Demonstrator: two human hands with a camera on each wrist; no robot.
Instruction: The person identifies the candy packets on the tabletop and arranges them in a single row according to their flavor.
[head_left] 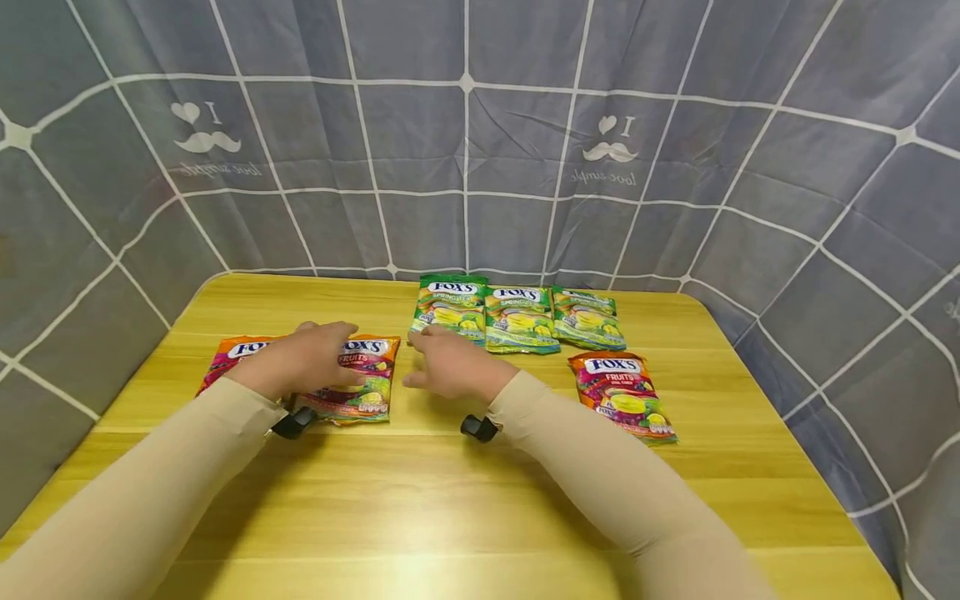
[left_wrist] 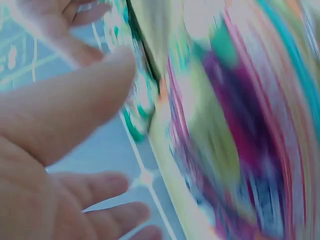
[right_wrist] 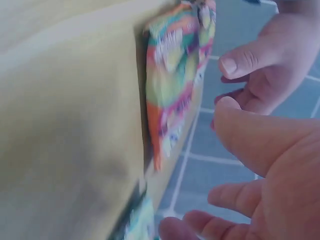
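Two red-and-purple FOX'S Fruits candy bags lie side by side at the left, the nearer-centre bag (head_left: 371, 387) partly covered and the outer bag (head_left: 219, 360) mostly hidden. Over them hovers my left hand (head_left: 309, 360), fingers spread and holding nothing. In the left wrist view its thumb and fingers stand apart beside a blurred candy bag (left_wrist: 240, 145). My right hand (head_left: 461, 367) is held above the table just right of these bags, its fingers loosely extended and nothing in them. The right wrist view shows the right hand's thumb (right_wrist: 250, 135) well apart from its fingers.
Three green FOX'S bags stand in a row at the back: left (head_left: 453, 304), middle (head_left: 521, 321) and right (head_left: 588, 318). Another red Fruits bag (head_left: 624, 400) lies at the right. A grey checked cloth (head_left: 517, 142) surrounds the wooden table (head_left: 420, 500) at the back and sides.
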